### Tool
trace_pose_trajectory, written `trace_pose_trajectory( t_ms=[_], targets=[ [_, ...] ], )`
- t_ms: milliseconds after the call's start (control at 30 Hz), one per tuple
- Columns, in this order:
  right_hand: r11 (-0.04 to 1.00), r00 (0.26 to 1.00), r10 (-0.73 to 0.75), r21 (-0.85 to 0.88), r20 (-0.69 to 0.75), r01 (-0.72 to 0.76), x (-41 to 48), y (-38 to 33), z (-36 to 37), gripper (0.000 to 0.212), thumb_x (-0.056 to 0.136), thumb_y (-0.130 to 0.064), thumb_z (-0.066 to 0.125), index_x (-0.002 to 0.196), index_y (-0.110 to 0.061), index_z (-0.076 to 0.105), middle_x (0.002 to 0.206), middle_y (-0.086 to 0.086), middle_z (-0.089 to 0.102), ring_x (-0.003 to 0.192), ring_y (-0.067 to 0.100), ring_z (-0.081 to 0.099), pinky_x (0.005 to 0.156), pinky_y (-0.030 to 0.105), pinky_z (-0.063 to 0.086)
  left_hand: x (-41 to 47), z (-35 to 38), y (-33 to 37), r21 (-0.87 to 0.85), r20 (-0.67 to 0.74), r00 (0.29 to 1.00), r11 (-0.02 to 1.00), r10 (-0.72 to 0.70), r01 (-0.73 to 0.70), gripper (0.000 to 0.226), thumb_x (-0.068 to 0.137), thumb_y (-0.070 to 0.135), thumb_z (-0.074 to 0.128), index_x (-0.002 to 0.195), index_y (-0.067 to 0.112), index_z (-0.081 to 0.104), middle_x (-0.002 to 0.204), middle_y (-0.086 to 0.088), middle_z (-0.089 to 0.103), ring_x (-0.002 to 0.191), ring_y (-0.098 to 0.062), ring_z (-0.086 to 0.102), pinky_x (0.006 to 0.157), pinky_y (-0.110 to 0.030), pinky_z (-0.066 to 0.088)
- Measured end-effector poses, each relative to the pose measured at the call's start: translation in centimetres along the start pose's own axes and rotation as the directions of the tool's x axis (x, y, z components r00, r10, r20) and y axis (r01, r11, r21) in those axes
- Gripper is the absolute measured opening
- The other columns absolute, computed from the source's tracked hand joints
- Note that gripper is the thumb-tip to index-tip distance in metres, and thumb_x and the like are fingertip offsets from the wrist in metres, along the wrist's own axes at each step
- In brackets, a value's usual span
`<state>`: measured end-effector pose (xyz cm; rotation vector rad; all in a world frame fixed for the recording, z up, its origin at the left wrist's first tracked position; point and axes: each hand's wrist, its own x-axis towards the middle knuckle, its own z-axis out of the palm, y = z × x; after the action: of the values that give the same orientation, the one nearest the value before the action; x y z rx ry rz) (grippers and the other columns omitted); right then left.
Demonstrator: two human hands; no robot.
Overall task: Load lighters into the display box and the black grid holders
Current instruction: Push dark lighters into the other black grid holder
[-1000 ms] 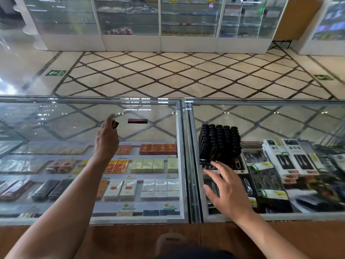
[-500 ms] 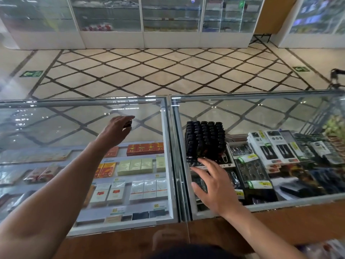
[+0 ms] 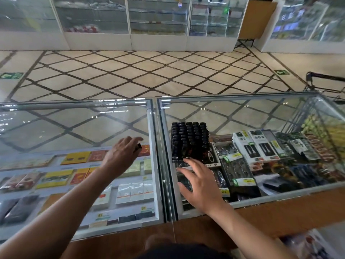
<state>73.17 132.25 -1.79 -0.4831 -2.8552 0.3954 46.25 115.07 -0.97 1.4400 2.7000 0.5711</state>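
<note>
A black grid holder (image 3: 189,142) packed with several upright dark lighters stands on the right glass case top. My left hand (image 3: 120,156) hovers over the left case, just left of the seam, and grips a small dark lighter (image 3: 138,147) in its curled fingers. My right hand (image 3: 199,184) lies with spread, straight fingers on the glass right in front of the holder, fingertips close to its base. No display box can be made out.
Cigarette packs (image 3: 130,191) lie under the left glass, packaged accessories (image 3: 259,146) under the right. A metal seam (image 3: 158,146) joins the two cases. A wooden ledge (image 3: 280,208) runs along the near edge. A cart handle (image 3: 325,77) stands far right.
My left hand reached the lighter lying on the left glass, picked it up, and moved right toward the holder. My right hand stayed on the glass by the holder.
</note>
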Motion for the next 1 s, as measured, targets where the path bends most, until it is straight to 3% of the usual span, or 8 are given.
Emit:
trace_pose_trajectory(
  t_ms=[133,233,333,467,600,733,867,1000],
  targets=[
    [1.000,1.000,-0.002,0.001,-0.004,0.002,0.1,0.0,0.0,0.049,0.100,-0.055,0.048,0.141,-0.031,0.059,0.156,-0.004,0.046,0.148,0.016,0.033,0.122,0.034,0.020,-1.5,0.9,1.3,0.030,-0.077,0.993,0.996,0.085,-0.083,0.026,0.092,0.040,0.070,0.107,0.019,0.064,0.094,-0.001,0.069,0.083,-0.021,0.065,0.067,-0.033,0.051],
    [1.000,1.000,-0.011,0.011,-0.021,0.011,0.1,0.1,0.1,0.049,0.101,-0.057,0.049,0.142,-0.031,0.058,0.156,-0.005,0.046,0.148,0.015,0.034,0.121,0.034,0.021,-2.5,1.4,3.2,0.018,-0.096,0.979,0.983,0.182,-0.181,0.034,0.088,0.056,0.063,0.085,0.022,0.060,0.078,0.007,0.061,0.068,-0.012,0.057,0.061,-0.022,0.042],
    [1.000,1.000,-0.011,0.019,-0.028,0.011,0.2,0.1,0.1,0.051,0.102,-0.061,0.046,0.142,-0.032,0.058,0.156,-0.005,0.045,0.148,0.014,0.033,0.122,0.035,0.021,-3.3,2.2,5.9,0.011,-0.047,0.964,0.965,0.261,-0.261,0.043,0.090,0.070,0.052,0.075,0.030,0.049,0.071,0.016,0.049,0.062,-0.005,0.047,0.051,-0.020,0.043],
    [0.998,0.999,-0.016,0.066,-0.051,0.020,0.2,0.2,0.1,0.050,0.101,-0.060,0.050,0.138,-0.029,0.062,0.155,-0.004,0.046,0.147,0.013,0.035,0.122,0.034,0.024,-3.0,3.1,8.3,0.001,0.002,0.969,0.969,0.248,-0.248,0.042,0.089,0.073,0.052,0.076,0.034,0.042,0.063,0.016,0.050,0.052,-0.004,0.047,0.046,-0.022,0.041],
    [0.949,0.994,0.053,0.316,-0.099,-0.019,-0.1,0.5,-0.3,0.040,0.101,-0.047,0.055,0.134,-0.026,0.064,0.145,-0.012,0.051,0.140,0.003,0.040,0.118,0.036,0.037,-2.8,3.9,11.1,-0.013,-0.034,0.960,0.961,0.277,-0.277,0.033,0.091,0.064,0.053,0.084,0.032,0.052,0.057,0.015,0.053,0.045,-0.006,0.049,0.042,-0.021,0.039],
    [0.867,0.984,0.091,0.498,-0.156,-0.002,-0.3,0.5,-1.0,0.034,0.099,-0.038,0.054,0.126,-0.020,0.066,0.127,-0.016,0.058,0.127,0.005,0.053,0.109,0.035,0.044,-3.1,4.1,13.7,0.037,-0.010,0.968,0.968,0.250,-0.249,0.042,0.086,0.064,0.041,0.102,0.030,0.061,0.064,0.008,0.064,0.053,-0.016,0.061,0.048,-0.025,0.045],
    [0.869,0.980,0.115,0.495,-0.159,-0.022,0.0,0.3,-0.9,0.034,0.099,-0.051,0.059,0.114,-0.022,0.067,0.112,-0.017,0.061,0.112,0.002,0.058,0.099,0.030,0.048,-3.2,3.8,14.7,0.094,0.054,0.981,0.977,0.185,-0.190,0.046,0.085,0.061,0.033,0.111,0.030,0.055,0.071,0.008,0.060,0.061,-0.014,0.057,0.052,-0.025,0.034],
    [0.910,0.982,0.087,0.414,-0.168,-0.010,0.1,0.3,-0.7,0.031,0.100,-0.055,0.056,0.098,-0.026,0.066,0.096,-0.021,0.059,0.097,-0.002,0.056,0.090,0.029,0.048,-3.3,3.6,15.1,0.116,0.072,0.986,0.980,0.151,-0.159,0.042,0.088,0.061,0.036,0.110,0.030,0.052,0.078,0.008,0.062,0.068,-0.012,0.059,0.057,-0.027,0.038]
  ],
)
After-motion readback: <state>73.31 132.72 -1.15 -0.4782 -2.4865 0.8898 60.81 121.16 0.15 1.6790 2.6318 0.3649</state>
